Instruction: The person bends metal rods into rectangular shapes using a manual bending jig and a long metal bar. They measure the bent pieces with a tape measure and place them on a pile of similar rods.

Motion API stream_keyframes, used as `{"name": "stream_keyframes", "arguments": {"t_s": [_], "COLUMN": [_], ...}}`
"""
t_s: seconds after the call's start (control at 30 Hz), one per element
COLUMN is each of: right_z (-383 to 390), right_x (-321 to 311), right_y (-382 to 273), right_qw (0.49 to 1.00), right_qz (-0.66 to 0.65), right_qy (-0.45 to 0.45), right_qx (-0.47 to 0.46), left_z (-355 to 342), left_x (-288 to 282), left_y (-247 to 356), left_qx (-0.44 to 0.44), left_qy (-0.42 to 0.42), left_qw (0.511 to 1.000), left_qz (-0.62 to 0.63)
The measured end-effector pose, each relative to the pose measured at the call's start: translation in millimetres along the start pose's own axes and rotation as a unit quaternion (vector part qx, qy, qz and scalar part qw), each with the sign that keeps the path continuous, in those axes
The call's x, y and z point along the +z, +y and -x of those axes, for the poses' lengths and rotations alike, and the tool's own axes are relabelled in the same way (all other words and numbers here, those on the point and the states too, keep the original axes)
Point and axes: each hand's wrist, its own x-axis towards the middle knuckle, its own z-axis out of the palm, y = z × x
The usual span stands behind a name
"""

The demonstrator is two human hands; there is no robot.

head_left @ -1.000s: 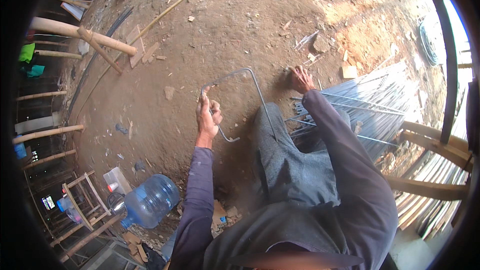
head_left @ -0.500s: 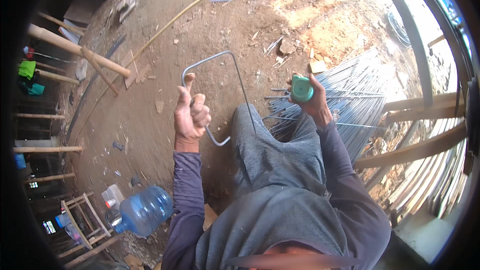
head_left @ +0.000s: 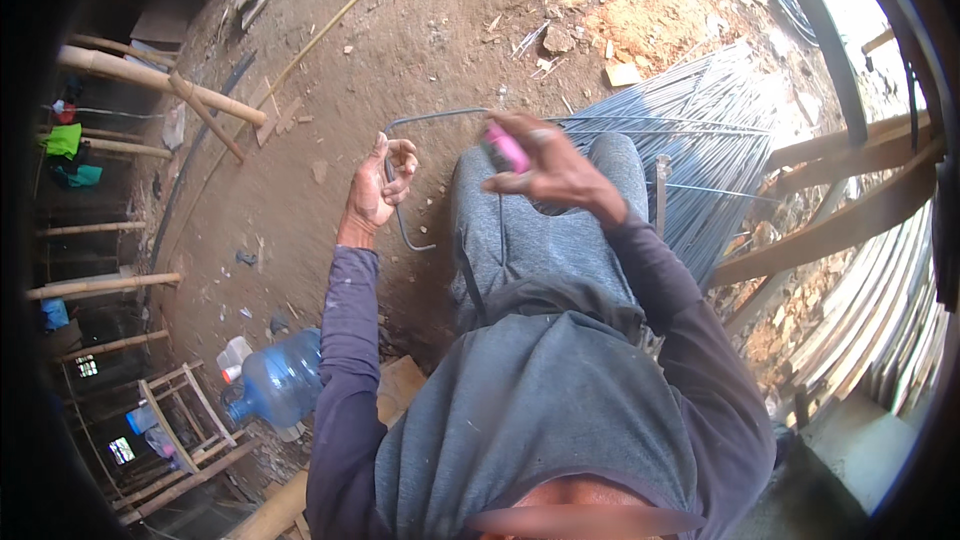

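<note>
My left hand (head_left: 380,185) grips a bent grey steel rod (head_left: 443,114) with fingers curled round its left side. The rod runs across the top and down toward my lap, and a hooked end points right below the hand. My right hand (head_left: 535,170) holds a small pink object (head_left: 505,150), probably the other face of the green tape measure seen earlier, near the rod's upper right corner, above my knees in grey trousers (head_left: 530,255). Behind and right of my knees lies a large bundle of steel rods (head_left: 705,115).
Bamboo poles (head_left: 160,92) jut in from the left, near a blue water jug (head_left: 275,382) and a small wooden frame (head_left: 185,410). Timber beams (head_left: 800,240) stand at the right, beside stacked strips (head_left: 860,310). A yellow hose (head_left: 350,10) lies on the dirt.
My right hand rose from the ground holding the green object, then swung left to the bent rod, now showing pink. My left hand and the rod shifted slightly left.
</note>
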Motion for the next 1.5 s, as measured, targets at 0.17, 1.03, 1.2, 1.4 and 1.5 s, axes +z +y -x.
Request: {"name": "stream_keyframes", "arguments": {"t_s": [0.17, 1.03, 1.2, 1.4, 1.5], "right_z": [-33.0, 41.8, 5.3, -29.0, -33.4], "right_x": [59.8, -67.5, -72.6, -74.6, -77.7], "right_y": [-33.4, 57.0, 58.2, 57.0, 64.8], "right_qw": [0.995, 0.942, 0.95, 0.935, 0.933], "right_qz": [0.072, 0.068, 0.158, 0.196, 0.202], "right_qy": [-0.053, -0.238, -0.242, -0.262, -0.248], "right_qx": [-0.054, 0.225, 0.113, 0.14, 0.165], "left_z": [5.6, 0.4, -10.3, -16.9, -19.0], "left_x": [12.8, -21.9, -3.7, -0.4, 0.0], "left_y": [0.5, -2.0, -11.5, -14.2, -15.7], "left_qx": [0.019, 0.037, 0.088, 0.093, 0.077], "left_qy": [0.061, 0.06, 0.153, 0.168, 0.192], "left_qw": [0.997, 0.992, 0.974, 0.975, 0.972], "left_qz": [-0.039, -0.106, -0.144, -0.11, -0.114]}}
